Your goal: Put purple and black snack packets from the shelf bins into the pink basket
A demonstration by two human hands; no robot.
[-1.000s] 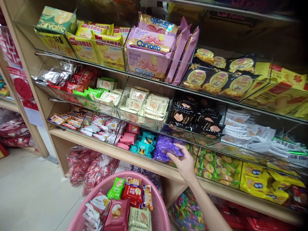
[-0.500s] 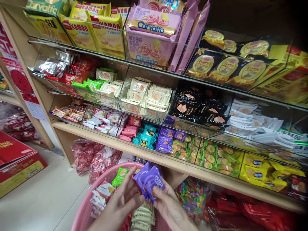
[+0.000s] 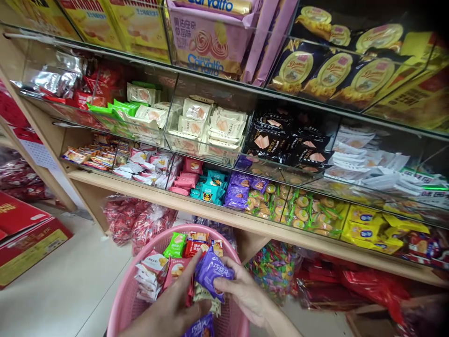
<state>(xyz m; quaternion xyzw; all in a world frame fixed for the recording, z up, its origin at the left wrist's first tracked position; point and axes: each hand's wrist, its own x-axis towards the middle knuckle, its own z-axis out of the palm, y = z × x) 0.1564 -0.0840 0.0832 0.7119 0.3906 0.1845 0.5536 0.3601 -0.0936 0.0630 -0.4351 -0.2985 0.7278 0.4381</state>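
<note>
holding a purple snack packet [image 3: 212,274] over the pink basket [image 3: 121,304], the right hand [image 3: 245,295] is pinching it, lower than half a second ago; the left hand [image 3: 175,304] is curling against the packets beneath, another purple one [image 3: 200,327] now lying inside.

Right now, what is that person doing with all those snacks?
A person stands at a snack shelf with a pink basket in front of them. The right hand pinches a purple snack packet just above the basket. The left hand is down among the packets in the basket, next to another purple packet at the bottom edge of the picture. The basket holds red, green and cream packets. More purple packets sit on the lowest shelf tray.
</note>
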